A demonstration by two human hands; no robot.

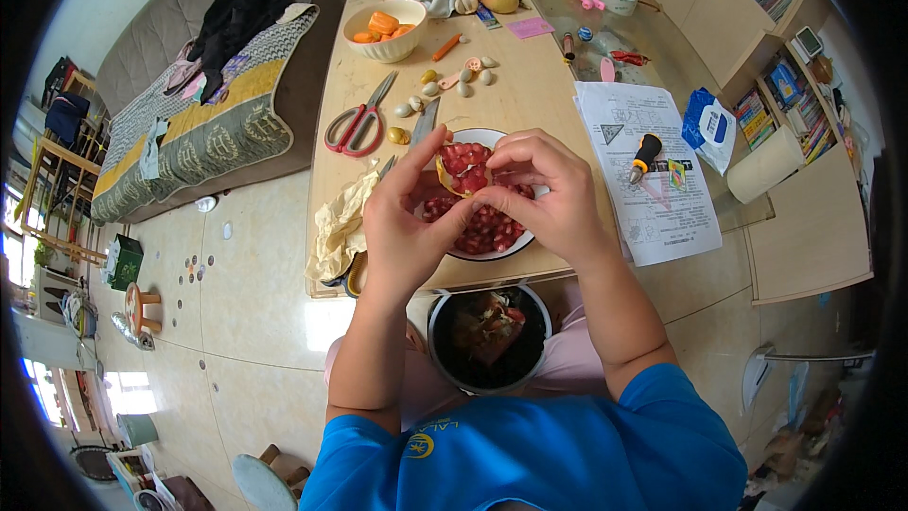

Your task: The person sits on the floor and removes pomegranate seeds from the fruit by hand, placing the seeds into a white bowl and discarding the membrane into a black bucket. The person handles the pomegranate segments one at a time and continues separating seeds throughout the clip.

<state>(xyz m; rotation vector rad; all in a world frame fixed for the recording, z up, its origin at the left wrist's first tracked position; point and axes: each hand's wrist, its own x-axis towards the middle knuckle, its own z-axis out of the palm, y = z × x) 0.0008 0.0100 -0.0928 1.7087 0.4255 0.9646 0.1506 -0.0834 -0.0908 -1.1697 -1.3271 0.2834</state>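
Note:
Between my two hands is a piece of pomegranate [464, 167], its red seeds packed against a strip of yellowish rind. My left hand [408, 220] grips it from the left, thumb below. From the other side, the fingers and thumb of my right hand [546, 188] hold it too. Directly underneath stands a white bowl with a dark rim [489, 256], holding many loose pomegranate seeds [489, 231]. Beyond my left fingertips lies a knife [425, 122], its handle end hidden by my hand. Crumpled yellowish paper [344, 227] rests left of my left wrist.
Red-handled scissors [358, 121] lie at left, near several pale nuts or seeds [430, 89]. A cream bowl [386, 50] holds orange pieces. At right, a black-and-yellow screwdriver [645, 156] rests on printed sheets [656, 220]. Between my knees stands a dark bin [489, 376] with scraps inside.

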